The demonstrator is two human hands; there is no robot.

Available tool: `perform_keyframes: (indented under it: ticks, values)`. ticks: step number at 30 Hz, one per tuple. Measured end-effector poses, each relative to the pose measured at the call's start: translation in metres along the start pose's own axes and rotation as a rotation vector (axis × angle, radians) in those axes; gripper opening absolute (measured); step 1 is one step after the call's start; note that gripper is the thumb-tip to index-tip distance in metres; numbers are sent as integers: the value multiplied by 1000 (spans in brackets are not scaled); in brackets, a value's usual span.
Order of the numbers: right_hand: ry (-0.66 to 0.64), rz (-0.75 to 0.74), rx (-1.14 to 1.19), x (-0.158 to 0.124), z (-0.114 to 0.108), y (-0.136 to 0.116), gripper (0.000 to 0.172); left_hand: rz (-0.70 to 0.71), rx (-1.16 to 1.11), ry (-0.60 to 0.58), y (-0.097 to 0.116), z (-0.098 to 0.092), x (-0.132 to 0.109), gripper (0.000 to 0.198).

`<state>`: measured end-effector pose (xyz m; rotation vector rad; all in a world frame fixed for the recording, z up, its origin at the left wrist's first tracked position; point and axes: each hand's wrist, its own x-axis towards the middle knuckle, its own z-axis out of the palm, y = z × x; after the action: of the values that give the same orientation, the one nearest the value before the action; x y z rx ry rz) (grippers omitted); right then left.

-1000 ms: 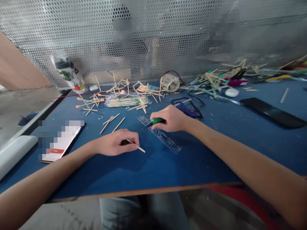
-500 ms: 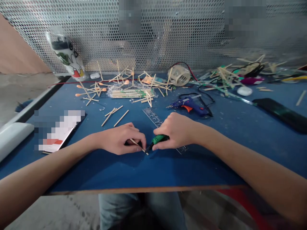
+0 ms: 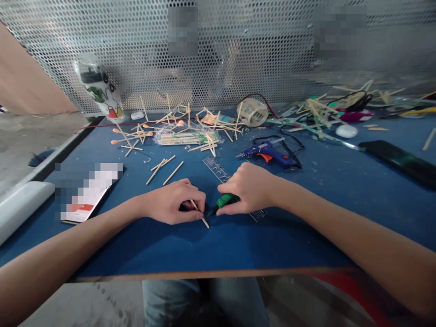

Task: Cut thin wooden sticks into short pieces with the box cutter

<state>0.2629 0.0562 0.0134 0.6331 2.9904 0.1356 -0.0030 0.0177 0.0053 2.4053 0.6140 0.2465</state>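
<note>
My left hand (image 3: 177,202) is closed over the table, pinching a thin wooden stick (image 3: 205,221) between thumb and fingers. The stick slants down, its lower end near the blue tabletop. Just to the right, my right hand (image 3: 250,188) is wrapped round a green-handled utility knife (image 3: 225,200). Its dark front end points toward the stick, with a small gap between them; most of the handle is hidden in my palm. Under my right hand lies a clear ruler (image 3: 216,168), partly covered. Several short cut sticks (image 3: 173,173) lie beyond my left hand.
A blue glue gun (image 3: 269,153) lies behind my right hand. Bagged sticks (image 3: 185,136) and stick structures line the back, before a perforated metal screen (image 3: 218,54). A phone (image 3: 93,193) and a bottle (image 3: 102,93) are at left, a black case (image 3: 398,161) at right.
The knife's front end, which was against the stick, is now apart from it. The stick has tilted more steeply in my left hand. The view has shifted slightly.
</note>
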Motion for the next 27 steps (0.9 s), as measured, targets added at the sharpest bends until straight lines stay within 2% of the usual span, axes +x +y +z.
perform_keyframes:
  ticks: [8,16,20,27]
  values:
    - [17,-38,1,0,3,-3,65,-51,8,-42,6,-3,3,11]
    - [-56,-74,-40,4,3,0,63,-42,-9,-37,2,-3,3,12]
    - [-107,1,-20,0,0,-6,62,-24,-15,-28,-2,-1,3,14]
    - [-192,157,12,-12,-18,-30,57,10,-18,-22,-6,2,4,9]
